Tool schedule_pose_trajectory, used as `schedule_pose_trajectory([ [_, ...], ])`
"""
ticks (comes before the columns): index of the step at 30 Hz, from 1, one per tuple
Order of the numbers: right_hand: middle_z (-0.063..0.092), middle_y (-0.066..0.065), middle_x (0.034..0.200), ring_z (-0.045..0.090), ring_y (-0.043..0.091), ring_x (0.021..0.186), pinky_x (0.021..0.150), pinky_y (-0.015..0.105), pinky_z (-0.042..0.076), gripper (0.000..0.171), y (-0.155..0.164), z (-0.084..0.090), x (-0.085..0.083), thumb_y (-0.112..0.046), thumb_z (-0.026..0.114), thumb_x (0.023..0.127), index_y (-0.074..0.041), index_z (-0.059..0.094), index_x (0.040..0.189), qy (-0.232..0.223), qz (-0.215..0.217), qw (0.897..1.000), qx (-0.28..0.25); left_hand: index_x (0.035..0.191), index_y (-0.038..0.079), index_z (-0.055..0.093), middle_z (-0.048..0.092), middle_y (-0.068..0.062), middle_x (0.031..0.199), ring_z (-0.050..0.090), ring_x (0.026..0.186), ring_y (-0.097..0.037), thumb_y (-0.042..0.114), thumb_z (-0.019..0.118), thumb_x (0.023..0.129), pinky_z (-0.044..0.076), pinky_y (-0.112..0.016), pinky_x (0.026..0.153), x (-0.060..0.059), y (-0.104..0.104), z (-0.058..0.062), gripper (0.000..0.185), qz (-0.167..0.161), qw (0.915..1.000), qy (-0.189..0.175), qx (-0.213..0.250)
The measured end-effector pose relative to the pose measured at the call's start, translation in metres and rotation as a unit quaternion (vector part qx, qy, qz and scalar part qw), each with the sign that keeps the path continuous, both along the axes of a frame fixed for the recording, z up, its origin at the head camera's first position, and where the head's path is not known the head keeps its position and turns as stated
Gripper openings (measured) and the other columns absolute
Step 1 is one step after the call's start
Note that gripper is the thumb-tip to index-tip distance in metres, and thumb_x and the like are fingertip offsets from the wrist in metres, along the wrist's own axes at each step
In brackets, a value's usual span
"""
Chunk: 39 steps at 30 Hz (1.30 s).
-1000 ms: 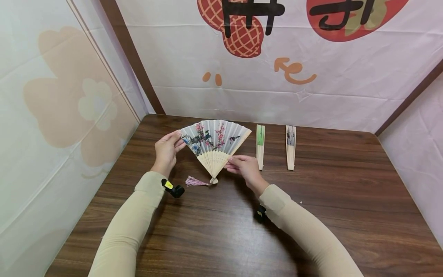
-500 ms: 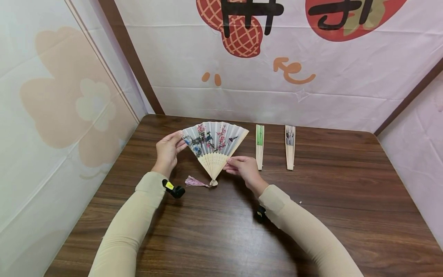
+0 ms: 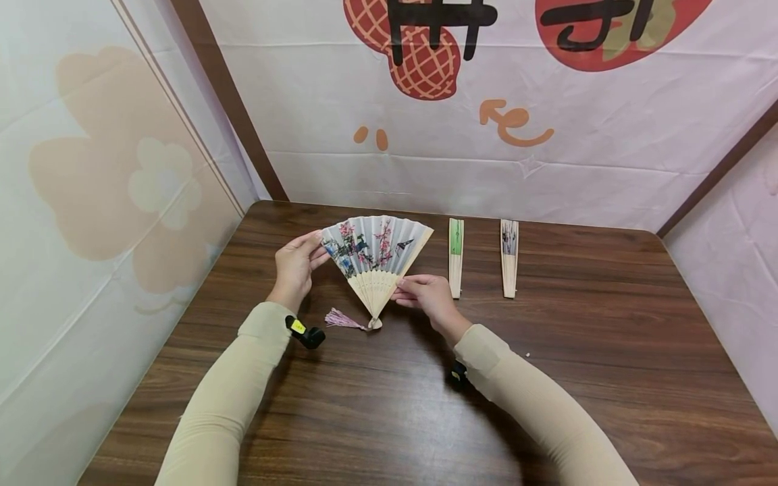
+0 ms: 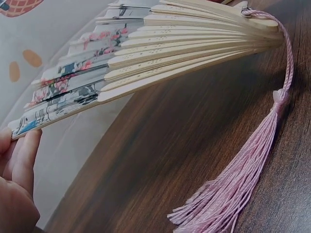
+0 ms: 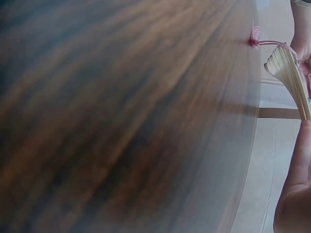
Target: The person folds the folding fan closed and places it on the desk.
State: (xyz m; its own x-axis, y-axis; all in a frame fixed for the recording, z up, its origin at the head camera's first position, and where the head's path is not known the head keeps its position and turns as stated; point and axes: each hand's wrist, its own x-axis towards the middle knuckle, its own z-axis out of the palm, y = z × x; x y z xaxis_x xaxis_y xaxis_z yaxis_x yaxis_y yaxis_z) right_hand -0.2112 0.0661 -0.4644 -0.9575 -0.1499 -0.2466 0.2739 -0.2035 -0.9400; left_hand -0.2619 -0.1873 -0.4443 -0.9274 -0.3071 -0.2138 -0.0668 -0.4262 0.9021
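Note:
Spread out between both hands is a folding fan (image 3: 377,253) with pale ribs and a white leaf printed with pink blossoms and a bird. My left hand (image 3: 295,266) pinches the upper left corner of the leaf, thumb against fingers. On the other side, my right hand (image 3: 430,297) pinches the right outer rib at about mid-length. The leaf is tilted up off the table, as the left wrist view shows. From the pivot end hangs a pink tassel (image 4: 233,170) on a cord, lying toward the left on the table. The right fingers are partly cut off in the right wrist view.
Two closed folding fans lie side by side to the right: a green one (image 3: 456,258) and a grey-patterned one (image 3: 510,258). The brown wooden table (image 3: 377,412) ends at a printed cloth wall (image 3: 437,175) behind. A tiny white speck (image 3: 527,354) lies at right.
The fan's spread has narrowed slightly: its right edge has come in to the left and its top has dropped a little. Both hands keep their pinch, the left shifting slightly right.

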Motion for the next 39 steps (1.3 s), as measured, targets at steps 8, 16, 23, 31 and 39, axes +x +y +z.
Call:
schedule_pose_trajectory([
  [8, 0.073, 0.004, 0.071, 0.072, 0.012, 0.065, 0.066, 0.025, 0.064, 0.023, 0.0001, -0.0011, -0.0006, 0.001, 0.064, 0.094, 0.017, 0.065, 0.111, 0.003, 0.004, 1.000, 0.002, 0.085, 0.015, 0.074, 0.074, 0.002, 0.078, 0.072, 0.066, -0.008, 0.008, 0.065, 0.096, 0.063, -0.022, 0.065, 0.0007, 0.0009, 0.0009, 0.015, -0.008, 0.9999, -0.002, -0.013],
  [16, 0.072, 0.004, 0.072, 0.072, 0.012, 0.065, 0.069, 0.028, 0.065, 0.025, 0.0004, -0.0012, -0.0007, 0.001, 0.064, 0.094, 0.018, 0.065, 0.112, 0.001, 0.010, 1.000, 0.009, 0.085, 0.014, 0.074, 0.074, 0.001, 0.076, 0.072, 0.064, -0.009, 0.006, 0.066, 0.095, 0.063, -0.023, 0.064, 0.0000, 0.0015, 0.0003, 0.014, -0.009, 1.0000, 0.000, -0.003],
  [23, 0.072, 0.004, 0.069, 0.072, 0.012, 0.064, 0.066, 0.026, 0.064, 0.023, 0.0000, 0.0000, 0.0001, 0.002, 0.063, 0.094, 0.017, 0.065, 0.110, 0.000, 0.010, 1.000, 0.006, 0.084, 0.014, 0.074, 0.074, 0.001, 0.076, 0.072, 0.064, -0.009, 0.007, 0.066, 0.095, 0.063, -0.023, 0.065, -0.0001, 0.0024, -0.0002, 0.015, -0.012, 0.9999, 0.000, -0.003],
  [31, 0.071, 0.004, 0.068, 0.072, 0.012, 0.064, 0.064, 0.024, 0.064, 0.022, -0.0003, -0.0005, -0.0001, 0.003, 0.064, 0.093, 0.018, 0.066, 0.109, 0.001, 0.016, 1.000, 0.010, 0.084, 0.014, 0.074, 0.074, 0.002, 0.076, 0.072, 0.064, -0.008, 0.007, 0.066, 0.095, 0.063, -0.023, 0.065, 0.0004, 0.0056, 0.0000, 0.015, -0.019, 0.9997, -0.001, -0.013],
  [39, 0.072, 0.005, 0.070, 0.072, 0.012, 0.064, 0.065, 0.024, 0.064, 0.024, 0.0004, 0.0000, 0.0000, 0.002, 0.064, 0.094, 0.019, 0.065, 0.111, 0.001, 0.021, 1.000, 0.013, 0.082, 0.015, 0.075, 0.074, 0.003, 0.075, 0.072, 0.064, -0.008, 0.006, 0.066, 0.095, 0.063, -0.023, 0.064, 0.0007, 0.0059, 0.0007, 0.017, -0.029, 0.9995, 0.005, -0.006],
])
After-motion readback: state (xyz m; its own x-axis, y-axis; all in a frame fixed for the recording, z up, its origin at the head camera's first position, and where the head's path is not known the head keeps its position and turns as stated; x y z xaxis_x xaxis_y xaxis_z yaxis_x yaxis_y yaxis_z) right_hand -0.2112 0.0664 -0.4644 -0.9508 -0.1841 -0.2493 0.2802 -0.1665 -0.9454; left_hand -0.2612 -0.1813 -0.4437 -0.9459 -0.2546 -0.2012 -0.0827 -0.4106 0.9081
